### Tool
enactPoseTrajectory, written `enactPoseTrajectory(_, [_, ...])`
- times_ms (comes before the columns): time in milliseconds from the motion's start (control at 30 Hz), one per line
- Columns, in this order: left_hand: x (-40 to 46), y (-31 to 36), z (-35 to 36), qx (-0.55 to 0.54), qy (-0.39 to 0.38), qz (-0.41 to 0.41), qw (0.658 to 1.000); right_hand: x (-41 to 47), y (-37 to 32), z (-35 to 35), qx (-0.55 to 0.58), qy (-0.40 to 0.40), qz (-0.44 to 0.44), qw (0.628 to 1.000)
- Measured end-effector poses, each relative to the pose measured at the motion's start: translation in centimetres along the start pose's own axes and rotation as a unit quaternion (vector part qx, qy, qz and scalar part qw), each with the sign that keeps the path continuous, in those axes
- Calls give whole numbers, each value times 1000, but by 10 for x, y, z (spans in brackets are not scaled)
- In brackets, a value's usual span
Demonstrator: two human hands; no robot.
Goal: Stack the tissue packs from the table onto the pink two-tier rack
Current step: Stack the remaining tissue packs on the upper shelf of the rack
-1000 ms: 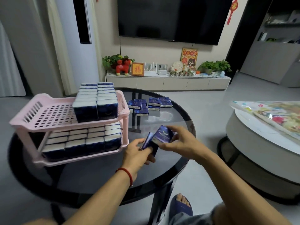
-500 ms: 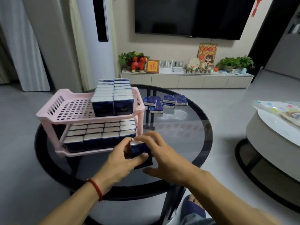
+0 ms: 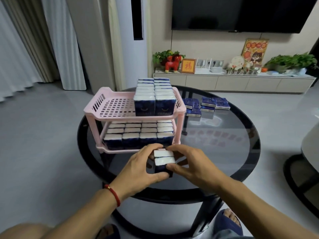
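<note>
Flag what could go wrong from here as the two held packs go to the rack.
1. Both hands, left hand and right hand, pinch two packs held side by side; loosening the squeeze mid-lift could let one slip onto the glass table.
2. The upper tier already carries two tall rows of packs on its right side; a nudge while placing may topple them.
3. The lower tier looks full, so forcing packs in could jam.

Both my forearms are bare, no sleeves in view. My left wrist carries a thin red cord bracelet (image 3: 113, 194) with a small gold-coloured bead. Dark blue slippers (image 3: 227, 225) on my feet, toes exposed at the front. A patch of grey-blue fabric shows at the bottom edge.
</note>
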State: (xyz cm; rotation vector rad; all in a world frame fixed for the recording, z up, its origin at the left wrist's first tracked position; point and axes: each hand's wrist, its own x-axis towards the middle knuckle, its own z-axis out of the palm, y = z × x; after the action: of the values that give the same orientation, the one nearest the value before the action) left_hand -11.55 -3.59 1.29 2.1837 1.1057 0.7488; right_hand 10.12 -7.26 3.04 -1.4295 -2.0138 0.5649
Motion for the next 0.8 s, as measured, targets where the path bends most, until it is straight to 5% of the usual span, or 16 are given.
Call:
enactPoseTrajectory(300, [-9, 11, -18, 21, 58, 28, 998, 5, -12, -4, -5, 19, -45, 999])
enactPoseTrajectory(567, [-31, 37, -112, -93, 99, 10, 991, 24, -20, -15, 40, 320, 13, 946])
enactPoseTrajectory(667, [-20, 50, -154, -101, 146, 29, 984, 41, -11, -9, 105, 276, 102, 950])
enactPoseTrajectory(800, [15, 57, -194, 44, 187, 18, 981, 54, 4, 3, 73, 236, 114, 962])
